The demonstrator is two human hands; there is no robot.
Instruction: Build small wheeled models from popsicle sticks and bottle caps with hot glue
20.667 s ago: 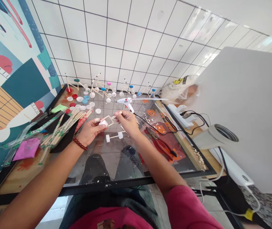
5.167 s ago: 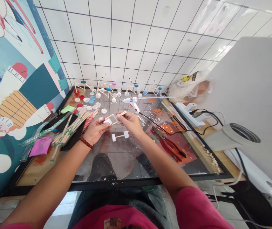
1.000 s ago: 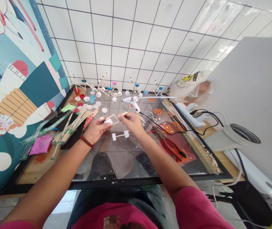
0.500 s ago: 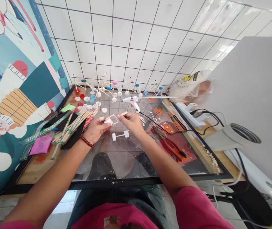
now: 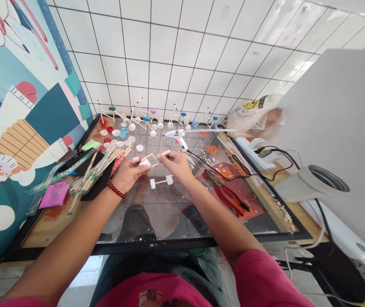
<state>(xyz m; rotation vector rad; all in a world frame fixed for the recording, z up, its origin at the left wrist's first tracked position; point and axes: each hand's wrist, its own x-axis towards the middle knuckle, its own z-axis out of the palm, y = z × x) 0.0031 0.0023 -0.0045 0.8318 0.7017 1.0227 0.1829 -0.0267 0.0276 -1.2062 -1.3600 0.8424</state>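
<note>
While the left hand [image 5: 130, 172] pinches the white piece of a small wooden-stick assembly [image 5: 147, 157] near mid-frame, the right hand [image 5: 178, 165] pinches its sticks just beside. Below, a white-ended stick [image 5: 161, 182] lies on the table [image 5: 125, 246]. Above sits a white glue gun [image 5: 178, 137]; red-handled pliers [image 5: 229, 196] lie right of centre.

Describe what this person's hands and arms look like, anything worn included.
The left hand has a beaded reddish-brown bracelet at the wrist and seemingly a pale band on one finger; the right hand shows no jewellery. Neither is gloved. Deep-pink sleeves leave the forearms bare.
</note>
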